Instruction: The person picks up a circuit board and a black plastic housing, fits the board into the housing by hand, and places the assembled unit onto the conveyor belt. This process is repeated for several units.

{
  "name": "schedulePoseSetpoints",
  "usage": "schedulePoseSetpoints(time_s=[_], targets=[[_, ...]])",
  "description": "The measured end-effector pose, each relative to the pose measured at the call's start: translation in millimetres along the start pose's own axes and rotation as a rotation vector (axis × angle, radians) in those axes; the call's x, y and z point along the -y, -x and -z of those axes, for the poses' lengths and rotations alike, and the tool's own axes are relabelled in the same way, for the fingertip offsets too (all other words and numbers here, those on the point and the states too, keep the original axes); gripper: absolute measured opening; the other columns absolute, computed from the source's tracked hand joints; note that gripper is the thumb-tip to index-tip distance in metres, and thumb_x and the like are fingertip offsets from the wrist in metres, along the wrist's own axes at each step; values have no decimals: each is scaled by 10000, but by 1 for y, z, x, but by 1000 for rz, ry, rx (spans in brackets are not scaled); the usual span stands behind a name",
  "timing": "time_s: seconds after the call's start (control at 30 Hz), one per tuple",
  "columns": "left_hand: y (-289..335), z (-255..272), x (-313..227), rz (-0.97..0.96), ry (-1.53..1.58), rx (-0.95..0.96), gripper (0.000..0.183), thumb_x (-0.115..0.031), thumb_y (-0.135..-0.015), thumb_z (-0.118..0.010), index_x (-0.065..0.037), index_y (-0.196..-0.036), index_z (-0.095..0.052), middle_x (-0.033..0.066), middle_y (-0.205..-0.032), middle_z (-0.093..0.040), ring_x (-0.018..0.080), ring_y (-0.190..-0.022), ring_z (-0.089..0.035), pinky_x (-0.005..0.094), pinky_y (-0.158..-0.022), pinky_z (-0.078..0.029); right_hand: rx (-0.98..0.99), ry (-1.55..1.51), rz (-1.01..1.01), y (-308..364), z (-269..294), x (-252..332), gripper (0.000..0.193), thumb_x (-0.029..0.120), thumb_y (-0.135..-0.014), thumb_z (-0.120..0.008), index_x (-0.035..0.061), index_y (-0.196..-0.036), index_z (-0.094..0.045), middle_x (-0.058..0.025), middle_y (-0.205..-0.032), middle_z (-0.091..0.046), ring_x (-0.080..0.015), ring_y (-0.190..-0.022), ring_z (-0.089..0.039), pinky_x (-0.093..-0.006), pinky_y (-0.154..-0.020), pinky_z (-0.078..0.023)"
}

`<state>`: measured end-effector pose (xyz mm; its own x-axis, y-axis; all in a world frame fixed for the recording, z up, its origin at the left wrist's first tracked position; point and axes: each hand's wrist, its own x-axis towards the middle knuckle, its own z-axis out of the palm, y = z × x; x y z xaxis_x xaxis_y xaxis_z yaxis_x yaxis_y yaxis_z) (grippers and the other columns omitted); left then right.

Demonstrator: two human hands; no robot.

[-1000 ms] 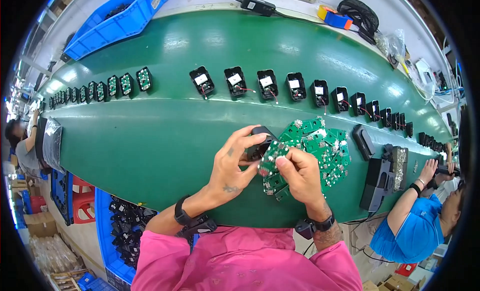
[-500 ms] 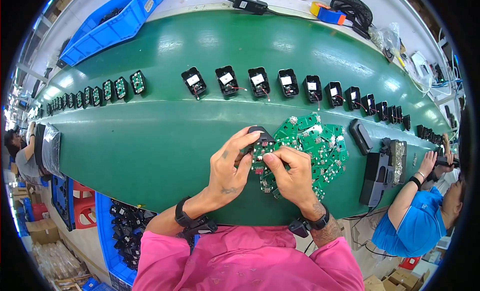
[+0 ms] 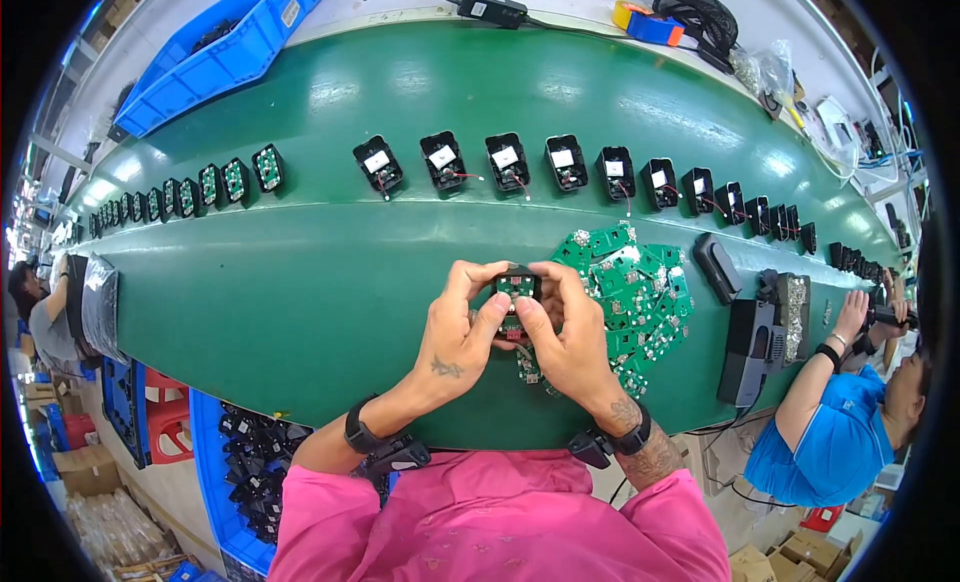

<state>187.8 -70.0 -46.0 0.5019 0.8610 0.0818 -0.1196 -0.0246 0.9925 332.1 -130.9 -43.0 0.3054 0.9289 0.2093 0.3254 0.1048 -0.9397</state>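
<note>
Between my two hands, in front of my chest, is a small black plastic housing (image 3: 518,269) with a green circuit board (image 3: 515,322) set in its open face. My left hand (image 3: 460,327) wraps its left side, thumb on the board. From the other side my right hand (image 3: 568,332) grips it, its thumb pressing the board too. Fingers hide much of the housing. Right beside my right hand lies a loose heap of green circuit boards (image 3: 640,292). Beyond my hands stands a row of open black housings (image 3: 505,162), each with a white rectangle inside, several with red wires.
Black housings with green boards fitted (image 3: 236,180) line the left. A black device (image 3: 752,352) and a dark case (image 3: 717,267) lie right of the heap. Blue bins sit at the far left (image 3: 200,67) and beside my seat (image 3: 205,462). A co-worker in blue (image 3: 825,422) works at right.
My right hand has moved round to the housing's right side, so both hands now hold it evenly. The board sits deeper inside the housing, both thumbs on it.
</note>
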Motion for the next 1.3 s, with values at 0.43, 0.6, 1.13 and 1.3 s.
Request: schedulePoseSetpoints(time_s=[0.43, 0.6, 1.13, 1.3], targets=[[6, -8, -2, -8, -133, -18, 246, -70, -1002, -515, 16, -1227, -463, 217, -1179, -628, 204, -780, -712, 284, -572, -595, 130, -74, -29, 0, 2, 5, 358, 164, -1017, -524, 25, -1345, -503, -105, -1007, -675, -157, -851, -648, -296, -754, -515], [3, -10, 15, -477, -290, -35, 285, 7, -956, -565, -1, -1226, -472, 250, -1261, -607, 269, -901, -718, 337, -692, -601, 56, -95, 226, 4, -1, -11, 344, 139, -1014, -538, 29, -1338, -502, -124, -1148, -635, -176, -966, -633, -309, -827, -515], [-89, 178, -25, -56, -573, -602, 274, -162, -1036, -416, -58, -1289, -440, 112, -892, -631, 162, -517, -639, 236, -416, -489, 359, 574, 414, -6, 59, 7, 346, 189, -706, -825, 67, -1008, -707, -81, -1079, -582, -318, -1093, -502, -448, -944, -427], [-128, 191, -5, -79, -621, -545, 262, -147, -1028, -426, -33, -1259, -473, 137, -898, -647, 201, -512, -664, 282, -439, -527, 180, 837, 408, 0, 38, -4, 395, 162, -747, -788, 69, -1111, -666, -153, -1248, -494, -391, -1188, -430, -489, -1002, -376]])
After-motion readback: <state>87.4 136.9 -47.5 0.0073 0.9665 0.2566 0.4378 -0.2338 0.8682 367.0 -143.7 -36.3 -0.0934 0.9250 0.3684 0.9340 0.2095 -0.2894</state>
